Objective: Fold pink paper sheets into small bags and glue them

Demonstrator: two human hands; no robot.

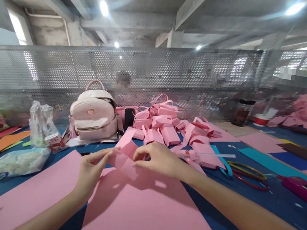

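Note:
Between my two hands a small folded piece of pink paper (122, 163) is held up over a large pink sheet (149, 215). My left hand (92, 167) pinches its left edge between thumb and fingers. On the other side, my right hand (156, 158) has thumb and forefinger curled onto the paper's right part. A second pink sheet (38, 194) lies under my left forearm. Just beyond my hands is a heap of folded pink paper baskets (166, 126), some with strip handles. A glue gun (193, 156) with a clear glue stick lies right of my right hand.
A pale pink backpack (95, 111) stands at the back by a perforated metal screen (46, 71). Plastic bags (18, 161) and orange sheets (0, 145) lie left. Scissors (249, 175), teal strips (274, 163), a purple glue gun (304, 191) and a dark jar (242, 113) are right.

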